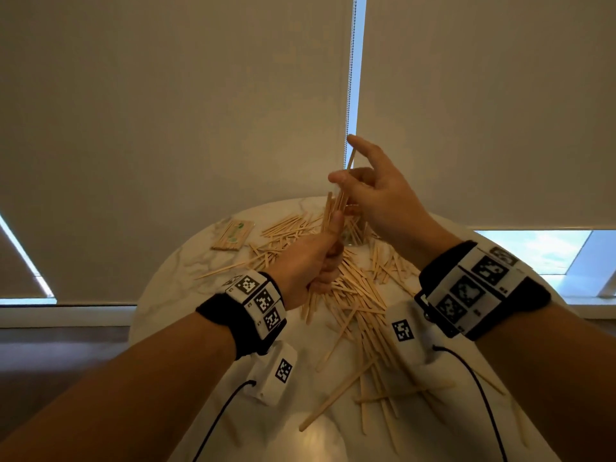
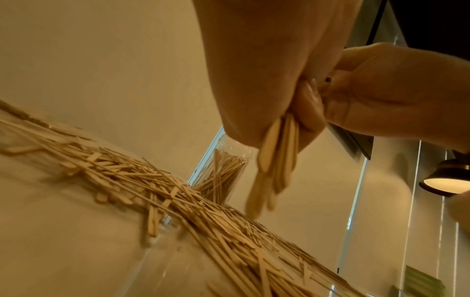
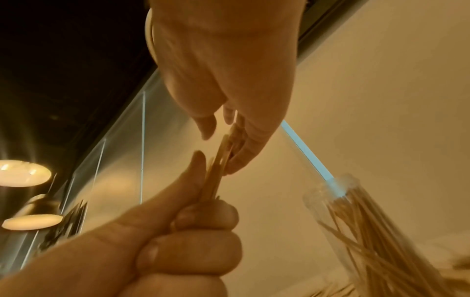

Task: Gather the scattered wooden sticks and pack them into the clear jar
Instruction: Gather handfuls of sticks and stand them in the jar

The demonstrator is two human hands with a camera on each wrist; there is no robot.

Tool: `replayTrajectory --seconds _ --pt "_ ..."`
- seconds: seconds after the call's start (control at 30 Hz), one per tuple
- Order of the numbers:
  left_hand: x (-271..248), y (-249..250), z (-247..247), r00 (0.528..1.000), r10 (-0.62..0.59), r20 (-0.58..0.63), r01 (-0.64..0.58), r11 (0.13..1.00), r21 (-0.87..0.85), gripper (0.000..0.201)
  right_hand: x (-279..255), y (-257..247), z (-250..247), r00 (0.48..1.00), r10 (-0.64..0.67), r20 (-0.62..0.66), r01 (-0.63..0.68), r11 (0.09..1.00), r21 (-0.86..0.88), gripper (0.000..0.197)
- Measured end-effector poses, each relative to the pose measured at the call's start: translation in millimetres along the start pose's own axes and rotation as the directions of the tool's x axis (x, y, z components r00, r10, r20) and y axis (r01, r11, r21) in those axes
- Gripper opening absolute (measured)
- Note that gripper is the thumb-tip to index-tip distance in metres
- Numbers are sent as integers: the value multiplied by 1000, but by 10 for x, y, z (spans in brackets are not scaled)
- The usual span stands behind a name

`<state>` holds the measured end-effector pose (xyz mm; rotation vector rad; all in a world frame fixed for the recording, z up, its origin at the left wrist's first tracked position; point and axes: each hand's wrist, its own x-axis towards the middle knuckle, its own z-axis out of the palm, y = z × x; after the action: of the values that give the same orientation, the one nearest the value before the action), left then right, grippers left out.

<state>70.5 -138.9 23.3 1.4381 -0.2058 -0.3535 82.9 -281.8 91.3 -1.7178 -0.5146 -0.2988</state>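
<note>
Thin pale wooden sticks (image 1: 353, 295) lie strewn over the round white marbled counter (image 1: 166, 278) at centre frame; more stand in the clear cylindrical jar (image 3: 356, 217), lower right of the right-wrist view. The left hand (image 1: 310, 265) fists a bundle while the right hand (image 1: 373, 191) pinches sticks at its top (jar mostly hidden in the head view). A loose pinch could spill sticks; a careless reach might topple the jar.
</note>
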Motion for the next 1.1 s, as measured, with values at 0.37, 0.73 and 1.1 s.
replayTrajectory --seconds 0.37,0.73,1.1 --pt "-100 71 144 998 54 12 -54 998 -24 41 -16 -103 -63 996 -84 25 87 910 -406 41" --pt "-264 153 297 997 72 -20 -71 995 64 37 -187 -224 8 979 13 204 117 781 -614 28" --pt "-683 -5 -192 999 -31 -36 47 530 847 32 -981 26 -427 823 430 371 35 613 -789 8"
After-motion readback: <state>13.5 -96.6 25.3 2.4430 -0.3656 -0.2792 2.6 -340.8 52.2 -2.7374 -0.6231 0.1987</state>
